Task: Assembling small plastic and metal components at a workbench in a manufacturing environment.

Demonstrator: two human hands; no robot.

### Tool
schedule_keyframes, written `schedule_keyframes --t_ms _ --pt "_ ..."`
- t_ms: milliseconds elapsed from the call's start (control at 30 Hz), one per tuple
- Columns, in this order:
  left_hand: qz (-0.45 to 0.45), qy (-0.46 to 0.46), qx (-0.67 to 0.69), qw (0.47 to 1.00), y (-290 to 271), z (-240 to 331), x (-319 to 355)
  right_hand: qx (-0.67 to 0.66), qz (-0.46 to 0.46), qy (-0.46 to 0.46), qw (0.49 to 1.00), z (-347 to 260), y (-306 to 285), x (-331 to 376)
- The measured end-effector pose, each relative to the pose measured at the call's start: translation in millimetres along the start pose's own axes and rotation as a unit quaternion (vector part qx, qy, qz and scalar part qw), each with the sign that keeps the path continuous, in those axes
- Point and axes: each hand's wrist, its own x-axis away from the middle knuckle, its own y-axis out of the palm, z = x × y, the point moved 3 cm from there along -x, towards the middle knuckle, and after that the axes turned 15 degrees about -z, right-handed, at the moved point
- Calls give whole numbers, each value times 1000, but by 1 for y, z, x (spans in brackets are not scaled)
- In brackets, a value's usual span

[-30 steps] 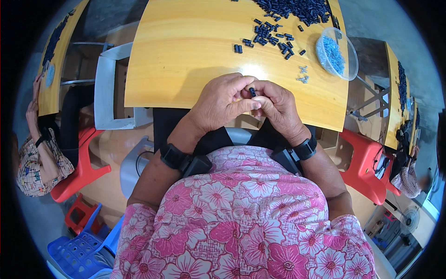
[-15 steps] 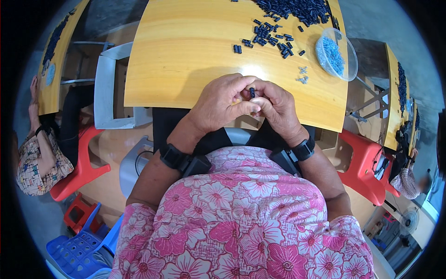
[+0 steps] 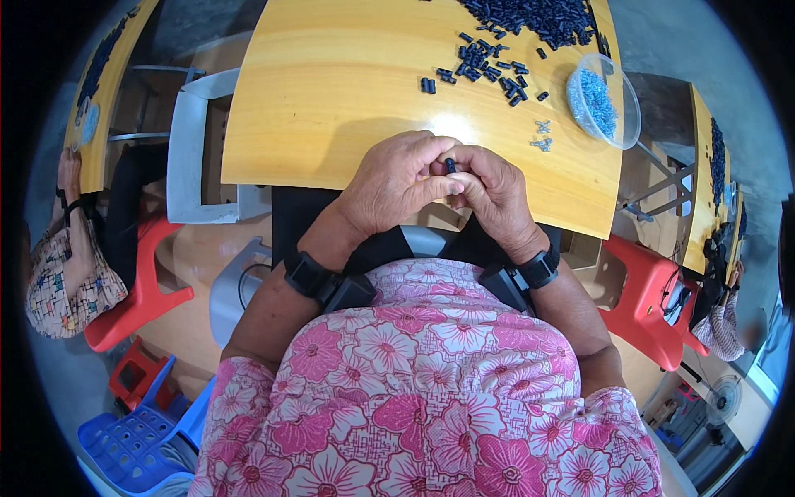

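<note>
Just past the near edge of the wooden table (image 3: 331,99), my left hand (image 3: 385,182) and my right hand (image 3: 499,195) meet, closed with their fingertips together. Pinched between them is a small dark cylindrical plastic piece (image 3: 450,165); the fingers hide most of it. Beyond my hands lies a loose scatter of similar dark pieces (image 3: 476,62), with a dense pile (image 3: 542,21) of them at the far edge. To the right of my hands, a few small clear plastic pieces (image 3: 542,144) rest on the wood.
A clear round bowl (image 3: 629,108) holding many small clear bluish pieces (image 3: 595,99) stands at the table's right edge. A grey-white open frame (image 3: 186,157) adjoins the table's left side. Red chairs (image 3: 642,302) flank me, and people sit at other tables on both sides.
The dark piece shows less between my fingertips than before. My hands stay in nearly the same place, while the surroundings shift slightly in view.
</note>
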Motion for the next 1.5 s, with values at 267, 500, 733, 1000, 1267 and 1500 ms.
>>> schedule_keyframes --t_ms 267,500,733,1000,1267,1500 --pt "26 1 -47 999 -1 1 1 -7 22 -8 1000 0 2 -3" --pt "53 7 156 986 6 -3 -1 93 101 -29 990 -6 -16 17" --pt "38 -13 72 997 -1 -5 2 80 400 -45 912 -26 -84 113" --pt "31 -44 77 996 -1 -8 2 -90 485 -95 865 -4 -93 160" --pt "37 -38 33 998 3 -8 1 -311 438 -109 836 -7 -86 129" --pt "42 -38 19 998 1 -7 0 -157 521 -111 832 -1 -99 150"
